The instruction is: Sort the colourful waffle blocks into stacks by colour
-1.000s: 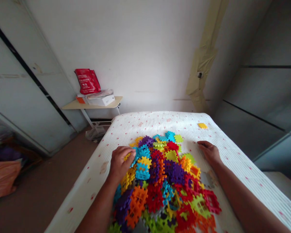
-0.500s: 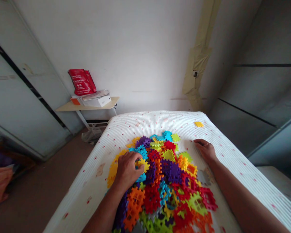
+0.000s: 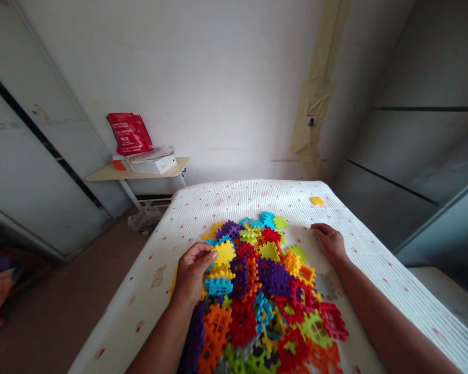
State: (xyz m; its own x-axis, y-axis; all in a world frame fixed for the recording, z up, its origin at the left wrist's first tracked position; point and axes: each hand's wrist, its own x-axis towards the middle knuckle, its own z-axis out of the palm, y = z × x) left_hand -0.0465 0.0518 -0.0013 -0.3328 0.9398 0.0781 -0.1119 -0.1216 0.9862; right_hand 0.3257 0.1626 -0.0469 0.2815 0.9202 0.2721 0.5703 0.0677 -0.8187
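Note:
A flat yellow notched building tile (image 3: 223,252) is pinched between the thumb and fingers of my left hand (image 3: 195,268), just above the left side of a heap of similar tiles. Below it lie more yellow pieces and a blue tile (image 3: 219,286). To the right of the heap, my right hand (image 3: 329,240) rests on the striped sheet, its fingers curled together with nothing visible in them. The heap mixes purple tiles (image 3: 273,275), red tiles (image 3: 243,321), orange tiles (image 3: 217,324) and green tiles (image 3: 317,327).
A lone yellow tile (image 3: 317,201) lies near the far right corner of the covered bed (image 3: 242,195). Beyond its far left, a small table (image 3: 148,175) bears a white box (image 3: 154,164) and a red bag (image 3: 129,134). Grey cabinets (image 3: 421,140) stand at the right.
My left hand has drawn back slightly to the left and turned, and the yellow tile now shows raised in its pinch. My right hand has stayed in place.

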